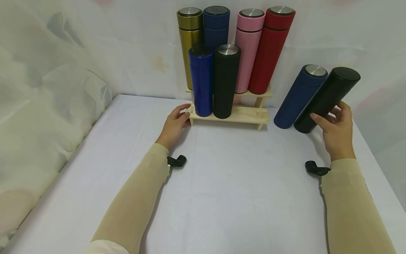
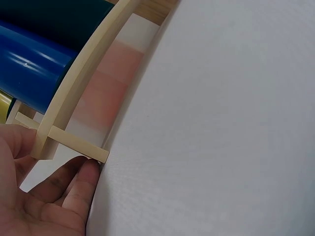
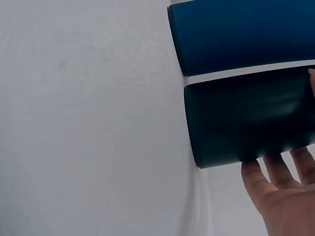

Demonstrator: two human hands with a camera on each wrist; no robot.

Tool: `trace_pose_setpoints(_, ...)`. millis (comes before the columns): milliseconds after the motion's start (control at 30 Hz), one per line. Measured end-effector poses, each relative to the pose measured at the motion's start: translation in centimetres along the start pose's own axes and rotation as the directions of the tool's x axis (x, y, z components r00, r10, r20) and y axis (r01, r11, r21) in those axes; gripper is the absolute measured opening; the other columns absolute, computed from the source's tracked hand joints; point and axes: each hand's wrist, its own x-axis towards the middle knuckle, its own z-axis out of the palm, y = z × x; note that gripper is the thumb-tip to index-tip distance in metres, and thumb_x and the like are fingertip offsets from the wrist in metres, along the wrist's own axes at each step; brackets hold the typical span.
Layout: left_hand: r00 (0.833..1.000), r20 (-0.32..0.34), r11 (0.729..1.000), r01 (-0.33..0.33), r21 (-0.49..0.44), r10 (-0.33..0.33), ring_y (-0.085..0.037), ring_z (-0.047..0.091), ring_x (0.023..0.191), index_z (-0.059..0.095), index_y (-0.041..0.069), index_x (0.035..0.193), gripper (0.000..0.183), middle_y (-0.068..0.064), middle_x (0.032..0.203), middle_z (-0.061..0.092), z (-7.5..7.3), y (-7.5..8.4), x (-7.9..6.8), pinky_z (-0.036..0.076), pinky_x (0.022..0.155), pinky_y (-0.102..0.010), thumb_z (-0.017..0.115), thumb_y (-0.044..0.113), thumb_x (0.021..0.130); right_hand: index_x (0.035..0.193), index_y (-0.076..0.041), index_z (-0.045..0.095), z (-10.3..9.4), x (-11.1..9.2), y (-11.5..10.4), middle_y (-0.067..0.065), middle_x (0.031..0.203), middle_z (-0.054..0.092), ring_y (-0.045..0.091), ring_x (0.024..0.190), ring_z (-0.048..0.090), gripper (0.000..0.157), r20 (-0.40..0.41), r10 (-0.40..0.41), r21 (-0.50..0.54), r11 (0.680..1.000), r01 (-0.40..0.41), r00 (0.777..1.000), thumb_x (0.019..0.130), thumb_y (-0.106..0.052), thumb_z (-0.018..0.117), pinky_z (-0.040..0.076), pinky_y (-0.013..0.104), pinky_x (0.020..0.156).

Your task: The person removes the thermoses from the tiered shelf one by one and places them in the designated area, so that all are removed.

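My left hand (image 1: 173,123) holds the left end of a two-step wooden rack (image 1: 248,113), thumb at the lower step's corner and fingers by its leg (image 2: 81,142). Around the lower part of a plain black thermos bottle (image 1: 330,97) my right hand (image 1: 339,128) has its thumb on one side and fingers on the other. That bottle's base is at the white table, close beside a dark blue thermos (image 1: 298,98) with a silver lid top. A shiny blue thermos (image 1: 202,88) and a black, silver-topped thermos (image 1: 226,84) stand on the lower step.
On the upper step stand gold (image 1: 191,53), navy (image 1: 216,33), pink (image 1: 248,56) and red (image 1: 269,53) thermoses. A patterned cloth (image 1: 142,46) hangs behind the white-covered table (image 1: 238,194), and another drape (image 1: 41,106) borders its left side.
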Motion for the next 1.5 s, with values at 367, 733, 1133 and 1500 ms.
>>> trace_pose_setpoints(367, 1.0, 0.004, 1.0, -0.013, 0.023, 0.013, -0.033, 0.062, 0.132, 0.054, 0.012, 0.161, 0.045, -0.023, 0.148, 0.057, -0.1, 0.1, -0.1, 0.054, 0.11, -0.039, 0.055, 0.017, 0.116, 0.165, -0.038, 0.039, 0.3, -0.1, -0.2, -0.001, 0.149, 0.049, 0.017, 0.132, 0.051, 0.08, 0.002, -0.014, -0.034, 0.999, 0.014, 1.0, 0.101, -0.02, 0.083, 0.04, 0.036, 0.119)
trace_pose_setpoints(733, 1.0, 0.008, 1.0, 0.011, 0.001, -0.011, -0.035, 0.06, 0.135, 0.05, 0.013, 0.163, 0.046, -0.024, 0.153, 0.055, -0.1, 0.1, 0.0, 0.053, 0.111, -0.042, 0.053, 0.016, 0.117, 0.167, -0.039, 0.035, 0.5, 0.1, -0.2, -0.001, 0.153, 0.046, 0.018, 0.135, 0.048, 0.08, 0.013, -0.016, -0.085, 0.996, 0.017, 1.0, 0.103, -0.026, 0.08, 0.039, 0.037, 0.121)
trace_pose_setpoints(1133, 1.0, 0.008, 1.0, -0.01, 0.03, 0.01, -0.032, 0.061, 0.133, 0.055, 0.014, 0.159, 0.043, -0.02, 0.15, 0.057, -0.1, 0.2, -0.2, 0.055, 0.108, -0.037, 0.055, 0.018, 0.116, 0.164, -0.031, 0.041, -0.9, -0.7, -2.1, 0.003, 0.151, 0.05, 0.017, 0.129, 0.057, 0.079, -0.025, -0.068, 0.195, 0.978, 0.071, 0.997, 0.099, -0.017, 0.084, 0.05, 0.02, 0.106)
trace_pose_setpoints(1500, 1.0, 0.002, 1.0, -0.013, 0.024, 0.013, -0.032, 0.063, 0.131, 0.056, 0.015, 0.158, 0.042, -0.019, 0.149, 0.058, -0.1, 0.0, -0.1, 0.057, 0.106, -0.037, 0.055, 0.017, 0.116, 0.158, -0.024, 0.046, -1.6, -1.5, -4.7, 0.009, 0.148, 0.051, 0.025, 0.131, 0.06, 0.058, -0.127, -0.183, 0.36, 0.907, 0.218, 0.975, 0.107, -0.028, 0.074, 0.046, 0.035, 0.116)
